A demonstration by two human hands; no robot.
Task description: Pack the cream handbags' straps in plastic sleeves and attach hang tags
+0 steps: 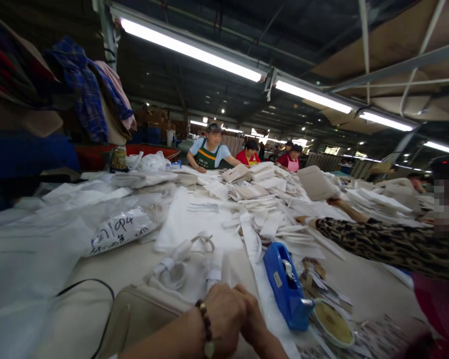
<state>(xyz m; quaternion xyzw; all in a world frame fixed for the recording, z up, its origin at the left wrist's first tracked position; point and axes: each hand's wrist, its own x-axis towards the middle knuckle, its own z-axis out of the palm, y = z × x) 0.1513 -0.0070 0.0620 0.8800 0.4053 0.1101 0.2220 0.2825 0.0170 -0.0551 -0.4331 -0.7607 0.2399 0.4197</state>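
Head view: left hand (224, 310) and right hand (255, 315) meet near the wrapped strap (214, 270), seemingly working on it. Their grip I cannot tell; next move probably needs steadiness.

Workers (221, 153) in aprons (206, 158) line a heaped table (340, 257) under fluorescent tubes (190, 50) in a factory workshop, with what appear to be cartons (155, 119) far left.

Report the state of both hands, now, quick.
Left hand: curled, near the white wrapping; whether it grips anything cannot be told.
Right hand: bent against the left; anything it might hold is hidden.
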